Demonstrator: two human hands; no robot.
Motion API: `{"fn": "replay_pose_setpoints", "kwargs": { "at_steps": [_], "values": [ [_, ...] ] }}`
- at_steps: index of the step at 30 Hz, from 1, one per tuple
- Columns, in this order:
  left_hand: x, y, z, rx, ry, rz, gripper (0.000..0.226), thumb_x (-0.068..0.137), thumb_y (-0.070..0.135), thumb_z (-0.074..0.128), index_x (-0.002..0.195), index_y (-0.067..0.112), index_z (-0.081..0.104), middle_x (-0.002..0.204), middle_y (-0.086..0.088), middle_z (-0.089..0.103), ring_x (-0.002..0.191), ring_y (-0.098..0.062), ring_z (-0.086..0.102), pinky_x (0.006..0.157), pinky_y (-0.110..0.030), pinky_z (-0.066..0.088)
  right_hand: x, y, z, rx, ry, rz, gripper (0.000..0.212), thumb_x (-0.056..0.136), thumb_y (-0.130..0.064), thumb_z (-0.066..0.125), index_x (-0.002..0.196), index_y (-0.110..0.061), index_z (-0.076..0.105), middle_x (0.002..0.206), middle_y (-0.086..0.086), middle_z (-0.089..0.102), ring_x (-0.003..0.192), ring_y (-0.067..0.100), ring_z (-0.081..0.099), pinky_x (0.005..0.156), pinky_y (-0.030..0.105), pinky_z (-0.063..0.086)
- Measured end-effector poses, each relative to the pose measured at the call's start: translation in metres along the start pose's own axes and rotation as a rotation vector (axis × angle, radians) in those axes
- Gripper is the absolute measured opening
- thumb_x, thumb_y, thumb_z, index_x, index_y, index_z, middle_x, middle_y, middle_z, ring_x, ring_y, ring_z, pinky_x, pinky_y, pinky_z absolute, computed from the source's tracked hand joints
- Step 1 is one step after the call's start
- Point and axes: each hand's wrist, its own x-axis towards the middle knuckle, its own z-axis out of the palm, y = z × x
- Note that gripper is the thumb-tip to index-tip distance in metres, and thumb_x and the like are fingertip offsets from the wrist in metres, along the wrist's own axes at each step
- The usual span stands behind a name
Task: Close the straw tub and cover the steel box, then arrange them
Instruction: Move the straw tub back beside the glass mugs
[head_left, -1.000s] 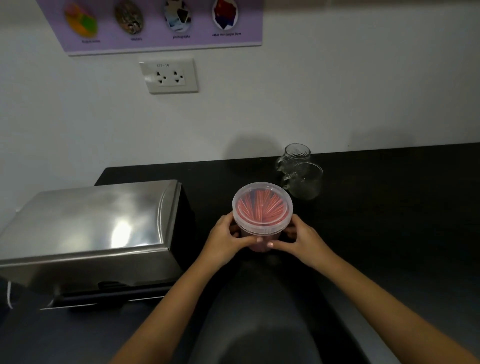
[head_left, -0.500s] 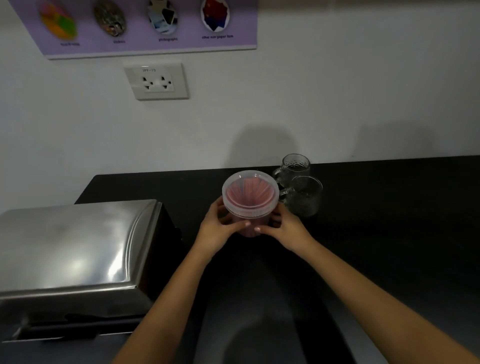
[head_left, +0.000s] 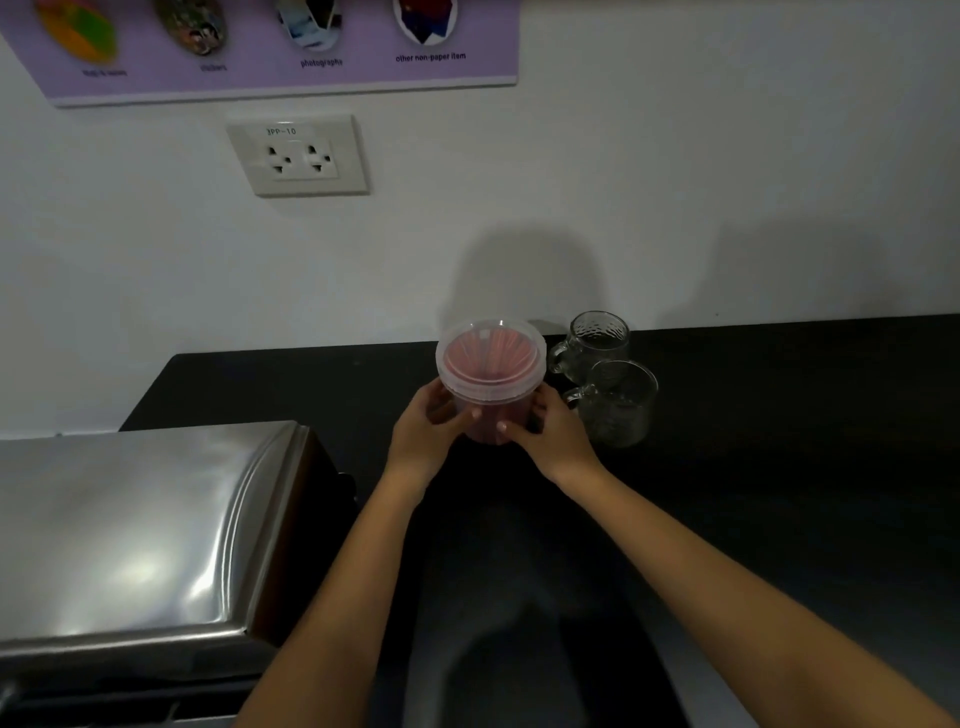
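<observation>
Black counter runs under a white wall, with the covered steel box parked at its left end. Mid-counter, the left hand and right hand wrap curled fingers round the lidded straw tub, probably to place it squarely just beside the two glass mugs.

Exposure: dim, bluish cast.
Glare: bright patches on the curved brushed-steel box lid at 8 o'clock.
Shadows: soft, on the white wall toward 12 o'clock.
Sharpness: soft throughout.
Distortion: edges bow outward.
</observation>
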Motion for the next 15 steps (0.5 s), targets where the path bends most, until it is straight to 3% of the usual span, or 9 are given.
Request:
{"fn": "replay_pose_setpoints", "kwargs": {
  "at_steps": [3,6,12,15],
  "values": [
    [0.004,-0.002,0.001,-0.025,0.002,0.012,0.056,0.079,0.016,0.068,0.131,0.015,0.045,0.128,-0.003,0.057,0.107,-0.01,0.054,0.082,-0.018,0.043,0.003,-0.001,0.005,-0.019,0.027,-0.017,0.066,0.078,-0.012,0.066,0.136,-0.012,0.033,0.136,0.01,0.048,0.126,0.022,0.043,0.105,0.036,0.036],
    [0.008,-0.003,0.002,-0.039,-0.01,0.025,0.055,0.081,0.017,0.066,0.132,0.015,0.045,0.128,-0.003,0.057,0.11,-0.011,0.054,0.086,-0.021,0.043,0.007,-0.002,0.005,-0.035,0.038,-0.042,0.064,0.078,-0.011,0.066,0.134,-0.011,0.034,0.135,0.011,0.049,0.125,0.022,0.044,0.105,0.035,0.036],
    [0.015,0.0,0.008,-0.125,-0.079,0.05,0.051,0.084,0.018,0.062,0.132,0.018,0.042,0.123,0.005,0.055,0.11,-0.007,0.052,0.071,-0.007,0.048,0.017,-0.006,0.005,-0.043,0.047,-0.054,0.059,0.078,-0.009,0.066,0.131,-0.01,0.038,0.129,0.012,0.053,0.12,0.023,0.049,0.1,0.03,0.039],
    [0.02,0.003,0.009,-0.123,-0.095,0.066,0.047,0.085,0.02,0.061,0.128,0.023,0.044,0.112,0.014,0.056,0.099,0.004,0.055,0.068,-0.003,0.046,0.024,-0.009,0.007,-0.049,0.049,-0.06,0.059,0.078,-0.008,0.066,0.13,-0.009,0.039,0.128,0.012,0.054,0.119,0.023,0.05,0.097,0.027,0.039]
  ]
}}
